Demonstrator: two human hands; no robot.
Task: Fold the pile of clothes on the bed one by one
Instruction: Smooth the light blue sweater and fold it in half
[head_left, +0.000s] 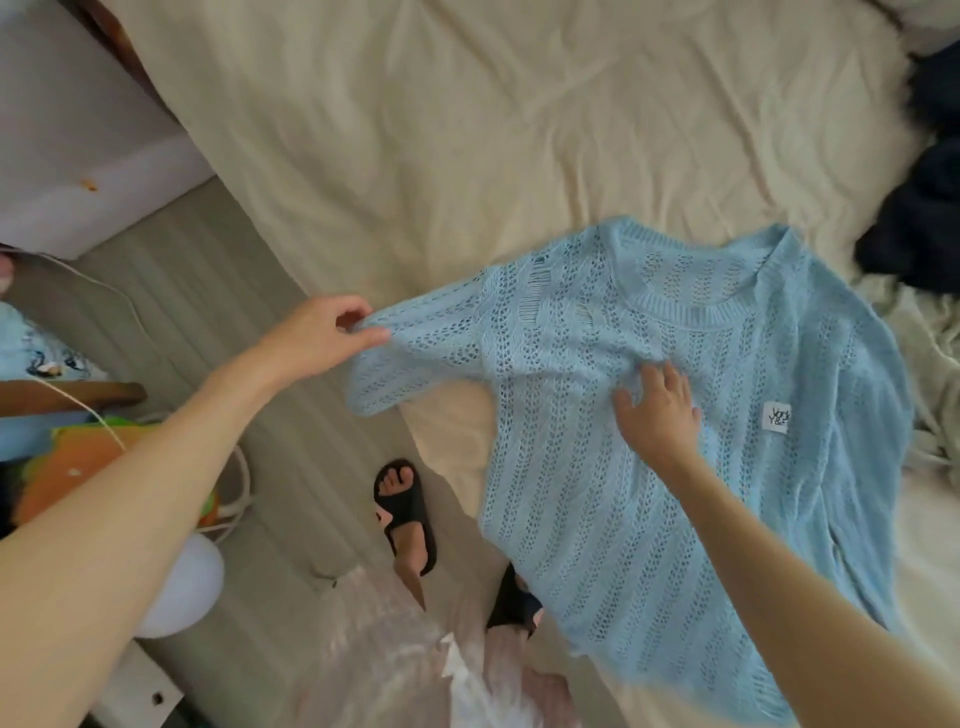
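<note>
A light blue open-knit sweater (649, 415) is spread front-up on the cream sheet of the bed (415, 130), near the edge closest to the person, with its hem hanging slightly over that edge. Its round ribbed neckline is turned toward the far side of the bed, and a small white label (777, 417) is seen on the chest.

The end of one sleeve (415, 353) is pinched by the left hand (324, 335) between the thumb and curled fingers, and the sleeve is held stretched out sideways past the bed edge, above the floor. The right hand (657, 410) is laid on the chest of the sweater with its fingers spread and fairly straight, and the knit is bunched into small wrinkles just beyond the fingertips.

A heap of dark clothes (919, 208) is seen at the right edge of the bed, well apart from the sweater, with some pale crumpled fabric (930, 353) (its kind cannot be told) just below it.

On the grey floor beside the bed, two feet in black sandals (408, 512) are visible, and a white cable (104, 291) is trailed across the floor at the left.
</note>
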